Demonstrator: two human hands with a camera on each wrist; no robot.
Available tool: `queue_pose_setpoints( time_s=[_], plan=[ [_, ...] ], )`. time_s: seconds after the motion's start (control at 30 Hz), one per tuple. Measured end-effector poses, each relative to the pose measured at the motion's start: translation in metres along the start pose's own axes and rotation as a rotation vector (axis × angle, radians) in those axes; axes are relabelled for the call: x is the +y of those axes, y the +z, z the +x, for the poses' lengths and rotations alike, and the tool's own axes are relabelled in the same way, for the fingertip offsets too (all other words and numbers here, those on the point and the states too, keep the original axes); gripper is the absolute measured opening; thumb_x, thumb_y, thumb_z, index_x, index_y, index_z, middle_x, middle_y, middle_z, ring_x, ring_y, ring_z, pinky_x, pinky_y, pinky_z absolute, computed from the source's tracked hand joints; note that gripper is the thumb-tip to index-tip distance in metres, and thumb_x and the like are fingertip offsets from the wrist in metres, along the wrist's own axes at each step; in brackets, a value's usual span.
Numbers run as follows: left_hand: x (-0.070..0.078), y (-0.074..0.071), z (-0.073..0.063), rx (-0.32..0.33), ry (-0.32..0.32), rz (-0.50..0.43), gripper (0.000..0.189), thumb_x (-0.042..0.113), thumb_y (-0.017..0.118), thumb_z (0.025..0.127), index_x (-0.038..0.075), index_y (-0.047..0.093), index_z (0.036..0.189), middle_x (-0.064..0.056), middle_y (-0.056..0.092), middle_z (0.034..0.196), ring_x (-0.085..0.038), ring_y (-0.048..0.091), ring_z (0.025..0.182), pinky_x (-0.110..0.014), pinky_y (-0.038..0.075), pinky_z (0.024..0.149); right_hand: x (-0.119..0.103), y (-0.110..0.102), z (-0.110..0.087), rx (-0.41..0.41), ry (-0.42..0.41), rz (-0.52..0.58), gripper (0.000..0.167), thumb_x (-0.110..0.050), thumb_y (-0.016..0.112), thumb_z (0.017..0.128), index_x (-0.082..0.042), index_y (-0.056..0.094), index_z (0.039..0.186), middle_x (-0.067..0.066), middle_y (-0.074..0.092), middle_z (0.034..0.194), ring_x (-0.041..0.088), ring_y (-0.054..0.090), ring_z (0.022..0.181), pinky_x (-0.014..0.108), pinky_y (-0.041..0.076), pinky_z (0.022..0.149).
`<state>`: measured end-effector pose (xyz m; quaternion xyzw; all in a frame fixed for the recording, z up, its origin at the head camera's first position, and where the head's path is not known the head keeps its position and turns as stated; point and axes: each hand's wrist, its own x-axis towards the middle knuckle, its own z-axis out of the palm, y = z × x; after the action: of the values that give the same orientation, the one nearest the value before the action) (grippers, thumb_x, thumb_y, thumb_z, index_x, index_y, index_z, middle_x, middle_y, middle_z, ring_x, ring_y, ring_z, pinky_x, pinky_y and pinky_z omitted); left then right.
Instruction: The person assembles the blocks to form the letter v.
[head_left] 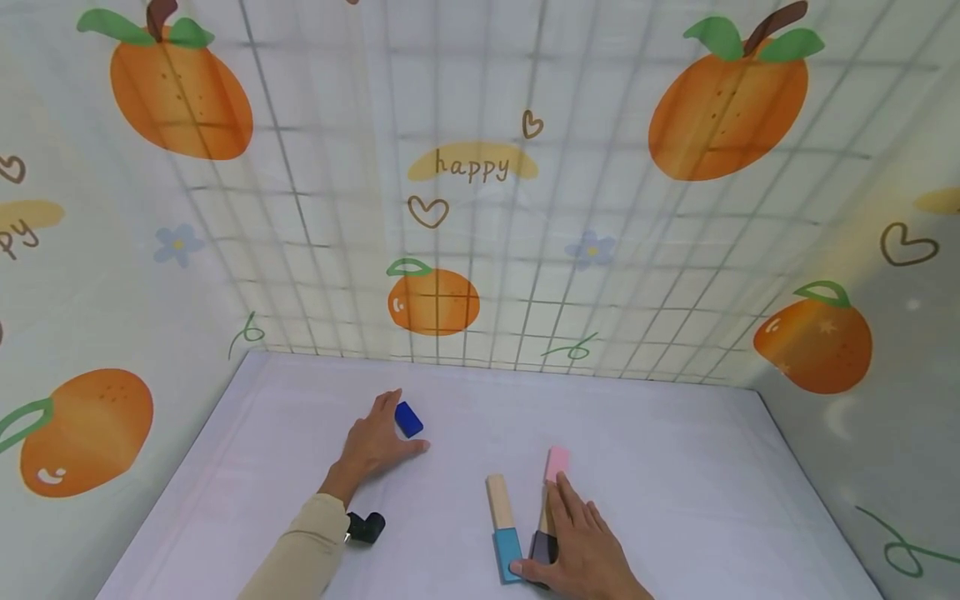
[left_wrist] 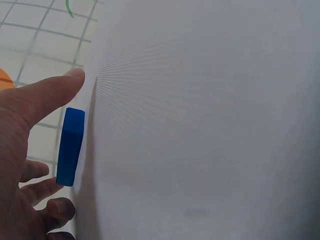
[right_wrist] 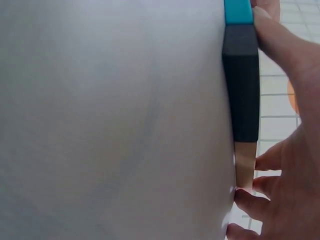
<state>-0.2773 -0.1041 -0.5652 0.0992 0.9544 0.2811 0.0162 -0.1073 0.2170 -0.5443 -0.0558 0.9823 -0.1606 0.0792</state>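
On the left of the table, my left hand [head_left: 375,442] is spread around a small blue block [head_left: 408,419], thumb and fingers apart on either side of it. In the left wrist view the blue block [left_wrist: 71,146] stands between the thumb and the lower fingers. My right hand [head_left: 583,533] lies over a row of blocks: a pink block [head_left: 557,463] at the far end, a wooden block [right_wrist: 245,165] partly hidden under the fingers, and a dark grey block [head_left: 542,546] nearer me. Its thumb rests at the teal block [head_left: 507,550], and the fingers reach along the wooden and pink ones.
A plain wooden block [head_left: 498,502] lines up end to end with the teal block, left of the other row. The white table [head_left: 435,517] meets patterned cloth walls [head_left: 495,250] at the back and sides. A black wrist device [head_left: 366,527] sits at the left cuff.
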Motion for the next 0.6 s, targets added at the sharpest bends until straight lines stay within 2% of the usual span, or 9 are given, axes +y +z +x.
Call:
queue_pose_setpoints(
  time_s=[0.33,0.6],
  plan=[
    [0.0011,-0.0004,0.0024,-0.007,-0.001,0.011,0.100,0.054,0.080,0.080,0.005,0.036,0.155,-0.019,0.041,0.153,-0.042,0.053,0.126,-0.063,0.038,0.105,-0.0005,-0.0009,-0.0010,-0.004,0.005,0.017,0.132,-0.088,0.065,0.067,0.005,0.030,0.155,0.026,0.023,0.162,0.045,0.034,0.143,0.064,0.025,0.113],
    [0.0025,0.0011,0.0043,0.006,-0.003,0.019,0.089,0.046,0.080,0.084,0.006,0.041,0.153,-0.017,0.046,0.149,-0.038,0.055,0.125,-0.061,0.040,0.104,-0.0019,-0.0028,-0.0014,-0.012,0.015,0.025,0.134,-0.088,0.065,0.066,0.004,0.028,0.156,0.025,0.023,0.163,0.044,0.034,0.143,0.064,0.025,0.114]
  ],
)
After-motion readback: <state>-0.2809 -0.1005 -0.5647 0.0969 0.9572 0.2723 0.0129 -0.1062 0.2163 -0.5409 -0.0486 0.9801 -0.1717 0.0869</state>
